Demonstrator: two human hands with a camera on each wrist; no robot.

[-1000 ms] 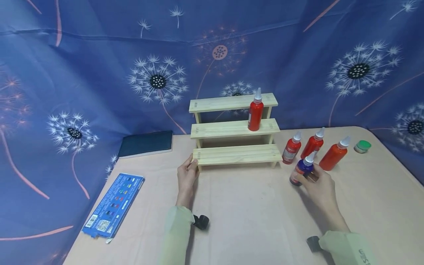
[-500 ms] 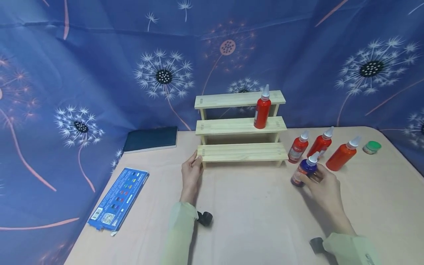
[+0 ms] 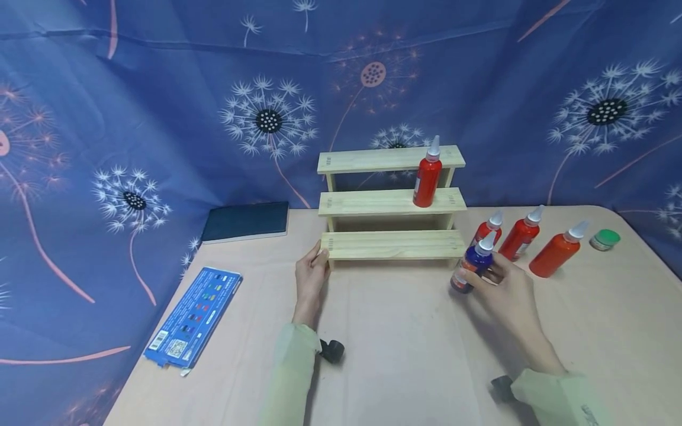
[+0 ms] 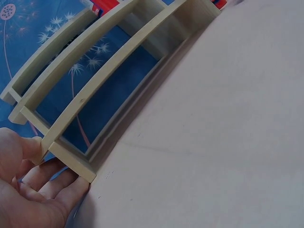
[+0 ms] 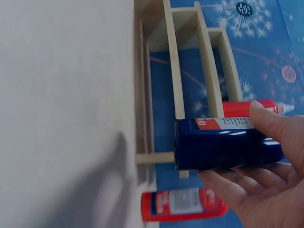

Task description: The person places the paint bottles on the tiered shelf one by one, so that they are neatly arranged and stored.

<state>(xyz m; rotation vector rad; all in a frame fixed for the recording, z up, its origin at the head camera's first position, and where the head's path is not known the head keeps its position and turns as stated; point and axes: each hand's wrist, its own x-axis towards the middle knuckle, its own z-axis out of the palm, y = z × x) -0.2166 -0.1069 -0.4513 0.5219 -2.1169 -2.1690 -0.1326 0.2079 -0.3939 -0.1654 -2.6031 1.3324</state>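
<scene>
My right hand (image 3: 508, 293) grips a dark blue squeeze bottle (image 5: 223, 145) with a pale pointed cap, fingers on one side and thumb on the other. In the head view the bottle is slightly tilted near the front right corner of a three-step wooden display shelf (image 3: 391, 245). My left hand (image 3: 311, 278) holds the shelf's left end at the lowest step, thumb on the plank and fingers against the leg (image 4: 71, 161). A red bottle (image 3: 428, 180) stands upright on the middle step, toward its right end.
Right of the shelf stand a red bottle (image 3: 490, 228), partly behind the blue one, another red bottle (image 3: 521, 236), an orange-red bottle (image 3: 556, 254) and a green-lidded jar (image 3: 604, 239). A blue printed box (image 3: 194, 316) and a dark book (image 3: 245, 222) lie at left. A patterned curtain hangs behind.
The right hand has carried the blue bottle left, toward the shelf's right end, now overlapping the nearest red bottle. The left hand keeps its hold on the shelf. The head view has shifted slightly.
</scene>
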